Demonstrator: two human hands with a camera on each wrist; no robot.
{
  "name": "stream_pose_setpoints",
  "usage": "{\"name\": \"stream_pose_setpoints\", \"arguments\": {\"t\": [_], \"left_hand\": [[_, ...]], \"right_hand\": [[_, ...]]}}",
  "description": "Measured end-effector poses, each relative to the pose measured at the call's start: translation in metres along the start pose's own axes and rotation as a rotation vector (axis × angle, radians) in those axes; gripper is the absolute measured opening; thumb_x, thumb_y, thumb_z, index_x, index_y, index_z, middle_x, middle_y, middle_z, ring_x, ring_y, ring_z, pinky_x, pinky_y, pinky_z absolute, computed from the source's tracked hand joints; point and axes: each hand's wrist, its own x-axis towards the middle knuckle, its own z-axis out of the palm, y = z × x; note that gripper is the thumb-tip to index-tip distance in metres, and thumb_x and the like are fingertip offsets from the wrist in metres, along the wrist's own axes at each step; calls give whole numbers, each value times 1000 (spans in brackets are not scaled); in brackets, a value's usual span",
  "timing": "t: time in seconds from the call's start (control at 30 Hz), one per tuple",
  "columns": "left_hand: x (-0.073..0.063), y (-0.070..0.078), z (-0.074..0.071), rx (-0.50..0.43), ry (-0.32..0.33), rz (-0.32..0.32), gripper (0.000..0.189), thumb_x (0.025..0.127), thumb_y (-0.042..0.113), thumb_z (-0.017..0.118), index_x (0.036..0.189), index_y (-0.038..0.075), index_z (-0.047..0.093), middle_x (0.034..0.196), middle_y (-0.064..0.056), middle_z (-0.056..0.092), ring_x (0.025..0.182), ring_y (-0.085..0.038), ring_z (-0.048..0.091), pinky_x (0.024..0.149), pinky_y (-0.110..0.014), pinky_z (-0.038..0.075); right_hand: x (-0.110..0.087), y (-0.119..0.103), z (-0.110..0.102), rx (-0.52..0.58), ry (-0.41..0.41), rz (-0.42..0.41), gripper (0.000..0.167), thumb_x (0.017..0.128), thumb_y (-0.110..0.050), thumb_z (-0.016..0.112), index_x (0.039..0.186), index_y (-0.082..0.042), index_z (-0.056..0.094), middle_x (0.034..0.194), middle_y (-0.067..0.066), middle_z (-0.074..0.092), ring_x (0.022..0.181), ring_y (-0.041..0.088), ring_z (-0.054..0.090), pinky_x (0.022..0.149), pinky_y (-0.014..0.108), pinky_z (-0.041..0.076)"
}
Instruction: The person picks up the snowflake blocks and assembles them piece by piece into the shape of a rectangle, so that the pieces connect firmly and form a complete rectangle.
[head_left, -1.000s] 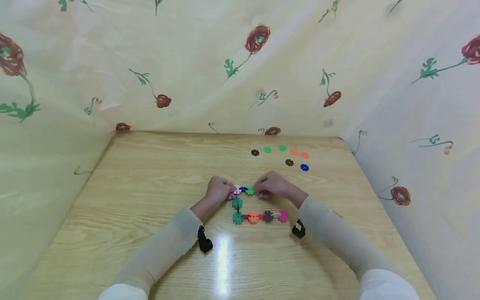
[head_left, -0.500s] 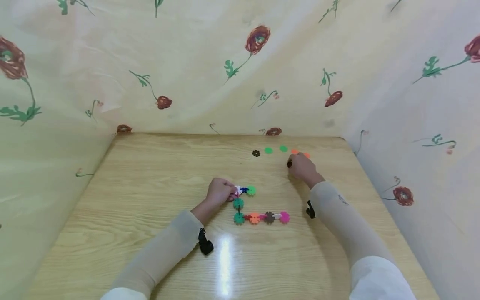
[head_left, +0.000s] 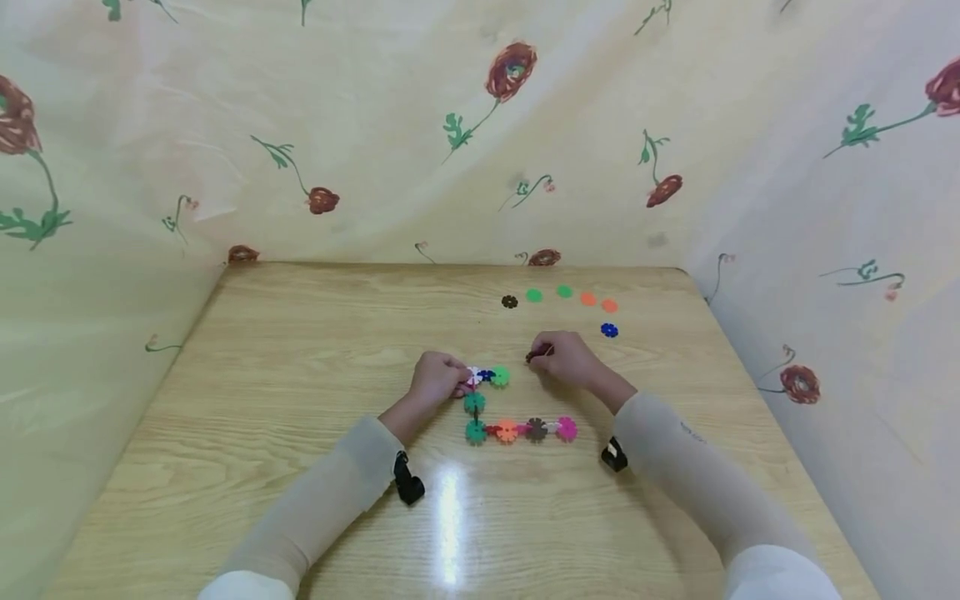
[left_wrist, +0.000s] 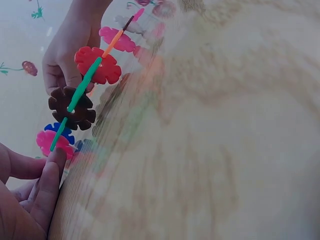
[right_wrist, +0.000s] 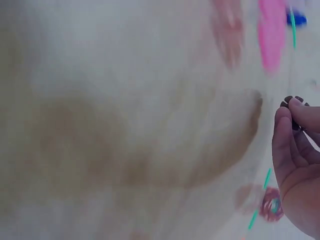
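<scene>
A chain of interlocking plastic flower discs lies on the wooden table (head_left: 330, 333), bent in a C shape. My left hand (head_left: 437, 379) pinches its upper left corner, by the white disc (head_left: 475, 377). From there a blue disc (head_left: 487, 376) leads to a light green disc (head_left: 500, 377) at the free upper end. Teal discs, among them a corner one (head_left: 476, 432), form the side. The lower row ends in a pink disc (head_left: 567, 429). Between thumb and fingers, my right hand (head_left: 567, 358) holds a loose brown flower disc (right_wrist: 293, 101), to the right of the green end.
Loose discs lie toward the back right: a brown one (head_left: 509, 302), two green, two orange (head_left: 588, 299) and a blue one (head_left: 609, 330). Flower-printed cloth (head_left: 390, 150) stands behind and along both sides of the table.
My right hand left the green end, picked up a brown disc from the back right and brought it back toward the chain. My left hand stayed at the corner.
</scene>
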Motion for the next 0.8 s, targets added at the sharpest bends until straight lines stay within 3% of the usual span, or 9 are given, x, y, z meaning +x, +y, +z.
{"name": "stream_pose_setpoints", "arguments": {"t": [0.2, 0.33, 0.8], "left_hand": [[1, 1, -1, -1, 0, -1, 8, 91, 3, 72, 96, -4, 74, 79, -11, 73, 58, -13, 67, 52, -23, 55], [3, 0, -2, -7, -8, -5, 9, 91, 3, 72, 96, -4, 74, 80, -12, 73, 59, -14, 68, 52, -23, 56], [3, -2, 0, -14, -20, -17, 11, 92, 3, 72, 99, -5, 73, 81, -13, 73, 59, -13, 69, 53, -23, 56]], "right_hand": [[-10, -18, 13, -53, -49, -81, 5, 92, -5, 72, 95, -9, 72, 91, 0, 71, 85, 17, 64, 77, 36, 56], [-12, -22, 16, -77, -67, -90, 6, 93, -6, 72, 95, -11, 72, 91, -2, 71, 85, 15, 64, 77, 35, 56], [-17, -24, 26, -113, -33, -115, 4, 94, -9, 72, 97, -11, 73, 92, -3, 70, 85, 14, 63, 77, 35, 56]]}}
